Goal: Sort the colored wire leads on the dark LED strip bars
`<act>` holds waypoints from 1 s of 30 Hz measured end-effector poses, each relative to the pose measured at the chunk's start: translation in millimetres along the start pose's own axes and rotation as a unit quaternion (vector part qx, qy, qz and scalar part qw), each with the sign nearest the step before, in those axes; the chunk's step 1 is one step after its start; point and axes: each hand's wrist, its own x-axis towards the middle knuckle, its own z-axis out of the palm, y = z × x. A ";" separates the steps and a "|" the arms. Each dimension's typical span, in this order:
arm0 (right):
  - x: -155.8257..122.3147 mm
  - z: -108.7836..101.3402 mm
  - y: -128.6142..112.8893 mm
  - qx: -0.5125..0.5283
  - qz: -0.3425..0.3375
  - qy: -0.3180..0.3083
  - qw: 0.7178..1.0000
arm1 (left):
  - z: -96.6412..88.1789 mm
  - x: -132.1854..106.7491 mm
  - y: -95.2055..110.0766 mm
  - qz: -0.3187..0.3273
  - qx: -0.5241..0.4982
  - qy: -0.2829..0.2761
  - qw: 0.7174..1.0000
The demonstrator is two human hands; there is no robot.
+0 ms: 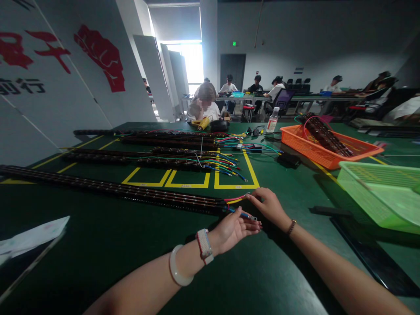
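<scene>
A long dark strip bundle [131, 192] lies across the near part of the table, with red, yellow and blue wires at its right end. My left hand [231, 229] is turned palm up there. The blue wire [246, 215] with a metal ring terminal crosses the inside of its fingers, the thumb against it. My right hand [267, 205] is just beyond, thumb and forefinger pinched at the end of the red wire [232, 199]. The yellow wire [234, 201] runs right under it; whether it is pinched too I cannot tell.
More wired strip bundles [170, 162] lie farther back near yellow tape outlines [238, 187]. To the right stand an orange basket [331, 164] and a green basket [377, 205]. A bottle [272, 120] stands near the far edge, where a person [205, 105] sits.
</scene>
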 end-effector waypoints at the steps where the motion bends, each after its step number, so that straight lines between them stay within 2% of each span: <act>1: 0.9 0.6 -0.3 -0.007 0.002 0.008 1.000 | 0.2 0.0 0.1 -0.003 -0.001 0.002 1.000; 5: 0.3 0.1 -0.8 -0.022 0.006 0.022 0.999 | 1.6 -0.2 0.4 -0.005 -0.004 0.005 1.000; 10: -7.1 -5.0 1.6 0.000 -0.020 -0.029 0.999 | 3.7 -1.7 0.9 0.001 -0.002 0.008 1.000; 16: -8.3 -7.0 5.9 0.025 0.002 -0.095 0.995 | 3.2 -1.7 1.2 0.004 -0.006 0.003 1.000; 20: -8.2 -11.3 7.3 0.005 0.012 -0.091 0.996 | 1.8 -0.8 0.5 0.011 -0.009 -0.003 1.000; 22: -10.0 -15.0 7.0 -0.035 -0.034 -0.065 0.997 | 1.2 -0.4 0.1 0.012 -0.009 -0.004 1.000; 25: -14.3 -19.8 3.6 -0.094 -0.161 -0.031 0.982 | 0.5 -0.1 -0.6 0.010 -0.006 -0.005 1.000; 28: -17.7 -21.1 -2.3 -0.119 -0.266 -0.046 0.955 | 0.1 -0.1 -1.3 0.025 -0.006 -0.009 1.000; 30: -18.4 -20.9 -5.6 -0.128 -0.296 -0.062 0.945 | -0.2 0.0 -1.7 0.033 -0.009 -0.013 0.999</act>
